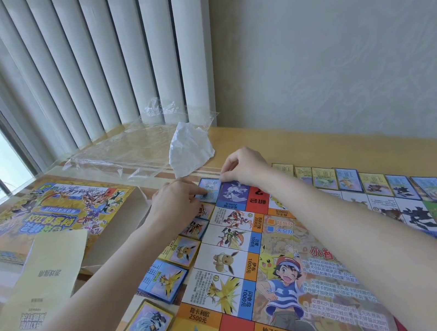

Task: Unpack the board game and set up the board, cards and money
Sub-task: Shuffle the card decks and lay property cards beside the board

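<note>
Both hands pinching blue card (210, 190) at board's (256, 260) far-left corner, left hand (175, 201) on near edge, right hand (244, 168) on far edge; thin, light, glossy and probably slippery, so best gripped by edges.

Two forearms in shot, both bare all the way up to the frame edge, no sleeves visible. Left hand (172, 202) bare too, no glove, no ring or watch showing. Right hand (243, 167) same deal: bare, no strap at the wrist. Nails short, unpainted as far as visible.
</note>
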Motion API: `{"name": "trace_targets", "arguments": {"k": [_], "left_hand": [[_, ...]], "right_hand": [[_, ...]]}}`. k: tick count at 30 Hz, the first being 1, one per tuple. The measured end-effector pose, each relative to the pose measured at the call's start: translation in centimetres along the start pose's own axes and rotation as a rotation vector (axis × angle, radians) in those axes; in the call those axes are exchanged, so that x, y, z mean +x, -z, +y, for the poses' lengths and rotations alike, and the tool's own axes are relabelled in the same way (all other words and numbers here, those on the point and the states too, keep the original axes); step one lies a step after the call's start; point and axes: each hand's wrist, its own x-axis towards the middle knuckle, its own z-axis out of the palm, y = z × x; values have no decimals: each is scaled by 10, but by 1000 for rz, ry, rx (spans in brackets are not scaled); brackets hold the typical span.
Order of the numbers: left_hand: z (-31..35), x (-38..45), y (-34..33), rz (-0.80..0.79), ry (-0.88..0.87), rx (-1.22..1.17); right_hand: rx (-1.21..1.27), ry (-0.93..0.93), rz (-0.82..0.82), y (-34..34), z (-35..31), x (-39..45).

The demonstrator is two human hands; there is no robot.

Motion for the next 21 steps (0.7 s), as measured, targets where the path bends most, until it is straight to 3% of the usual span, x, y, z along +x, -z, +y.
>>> {"name": "trace_targets", "arguments": {"k": [21], "left_hand": [[5,0,3,15,19,-26]], "right_hand": [[-112,93,31,-1,6,0]]}}
